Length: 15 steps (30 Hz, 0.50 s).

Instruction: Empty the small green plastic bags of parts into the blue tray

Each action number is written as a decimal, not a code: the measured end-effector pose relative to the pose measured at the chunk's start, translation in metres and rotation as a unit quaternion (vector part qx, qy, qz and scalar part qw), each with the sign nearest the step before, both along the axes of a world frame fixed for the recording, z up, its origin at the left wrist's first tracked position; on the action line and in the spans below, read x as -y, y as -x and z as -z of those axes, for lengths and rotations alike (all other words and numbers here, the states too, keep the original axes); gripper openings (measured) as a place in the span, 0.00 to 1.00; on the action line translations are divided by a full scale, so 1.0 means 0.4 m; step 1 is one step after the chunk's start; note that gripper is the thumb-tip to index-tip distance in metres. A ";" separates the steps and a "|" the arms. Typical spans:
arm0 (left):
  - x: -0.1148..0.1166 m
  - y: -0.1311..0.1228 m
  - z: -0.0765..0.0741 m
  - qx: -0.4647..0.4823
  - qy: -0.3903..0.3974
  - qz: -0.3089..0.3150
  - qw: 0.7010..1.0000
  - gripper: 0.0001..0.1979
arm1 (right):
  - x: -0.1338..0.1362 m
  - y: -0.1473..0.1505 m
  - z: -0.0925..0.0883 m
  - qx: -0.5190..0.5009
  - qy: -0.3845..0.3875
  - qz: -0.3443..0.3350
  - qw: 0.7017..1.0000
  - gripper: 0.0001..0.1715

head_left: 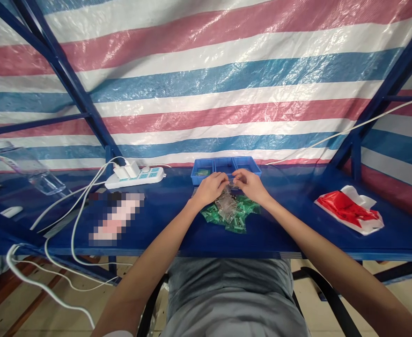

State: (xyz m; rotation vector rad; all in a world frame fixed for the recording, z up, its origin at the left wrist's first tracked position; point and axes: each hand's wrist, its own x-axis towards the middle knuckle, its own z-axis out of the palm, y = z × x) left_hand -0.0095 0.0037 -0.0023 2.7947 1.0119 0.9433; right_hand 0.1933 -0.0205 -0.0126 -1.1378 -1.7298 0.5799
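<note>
My left hand (212, 188) and my right hand (251, 186) meet just in front of a blue three-compartment tray (224, 164). The fingers of both are curled in, with their tips close together on a small clear plastic bag (231, 183); its contents are too small to make out. Below them lies a heap of clear bags (226, 206) on top of green packets (240, 220) with pale printing. Some small greenish pieces sit in the tray's left compartment. My fingers partly cover the tray's front wall.
A white power strip (136, 178) with plugged-in adapters and loose cables stands left on the blue table (279, 229). Beyond it a clear bottle (33, 171) leans. A blurred-out item (118, 220) lies nearer. A red and white plastic packet (349, 209) rests at right. Striped sheeting hangs behind.
</note>
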 end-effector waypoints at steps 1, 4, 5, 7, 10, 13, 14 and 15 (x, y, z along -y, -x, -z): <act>0.001 -0.001 -0.001 0.010 0.001 -0.005 1.000 0.08 | 0.000 0.000 0.002 -0.007 0.020 -0.009 1.000 0.15; 0.003 -0.003 -0.005 0.034 0.004 -0.015 0.999 0.08 | 0.003 0.003 0.004 -0.028 0.060 -0.036 0.997 0.13; 0.004 -0.003 -0.006 0.038 0.005 -0.015 0.999 0.08 | 0.004 0.004 0.003 -0.034 0.061 -0.041 0.997 0.12; 0.004 -0.002 -0.008 0.039 0.010 -0.010 0.999 0.08 | 0.006 0.005 0.001 -0.045 0.053 -0.043 0.997 0.10; 0.002 -0.001 -0.009 0.032 0.018 0.007 0.999 0.07 | 0.008 0.005 -0.004 -0.050 0.040 -0.033 0.997 0.10; -0.001 0.001 -0.008 0.021 0.021 0.022 0.999 0.07 | 0.010 0.005 -0.007 -0.044 0.027 -0.019 0.998 0.10; -0.001 0.001 -0.007 0.019 0.021 0.023 0.999 0.07 | 0.011 0.005 -0.008 -0.040 0.023 -0.014 0.999 0.09; -0.001 0.001 -0.007 0.017 0.021 0.024 0.999 0.07 | 0.012 0.005 -0.009 -0.035 0.021 -0.010 0.999 0.09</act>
